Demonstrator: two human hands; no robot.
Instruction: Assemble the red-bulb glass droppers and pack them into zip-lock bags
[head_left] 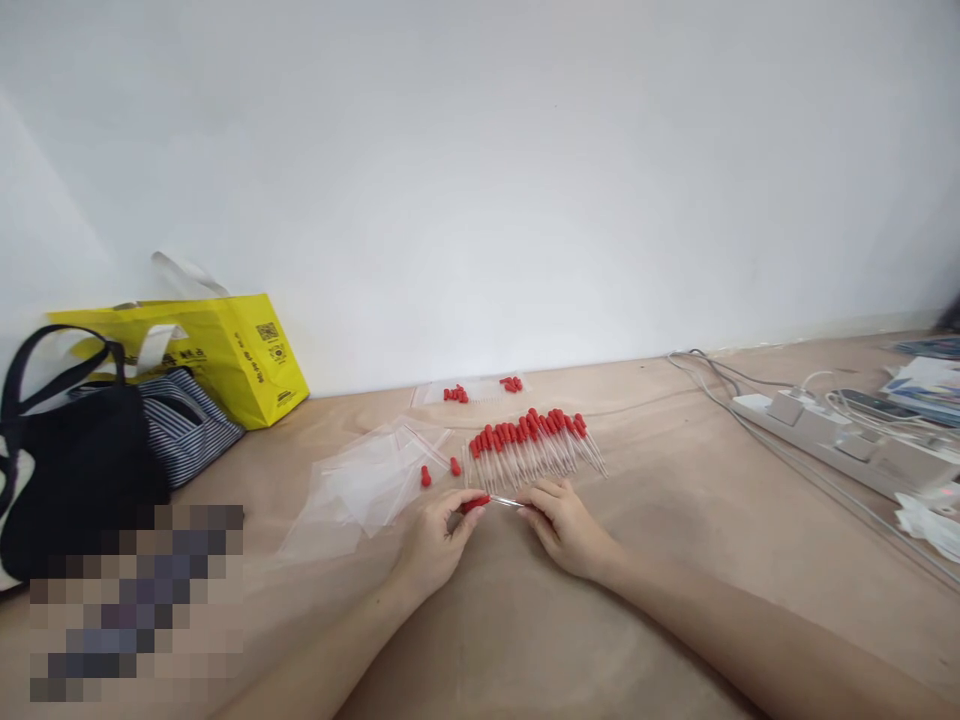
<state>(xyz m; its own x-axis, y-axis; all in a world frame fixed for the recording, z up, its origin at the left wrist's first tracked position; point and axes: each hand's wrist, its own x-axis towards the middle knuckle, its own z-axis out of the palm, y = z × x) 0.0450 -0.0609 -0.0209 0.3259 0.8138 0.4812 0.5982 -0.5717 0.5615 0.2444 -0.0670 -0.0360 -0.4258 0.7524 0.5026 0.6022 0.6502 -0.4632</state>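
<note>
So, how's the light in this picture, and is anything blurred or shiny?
Head view: soft light, the wall palest around its middle; same view, a glint on the red-ended clear tube between the left hand and right hand. Also in the head view: coarse square blocks hide a patch at lower left, and small print on the yellow bag looks soft.
</note>
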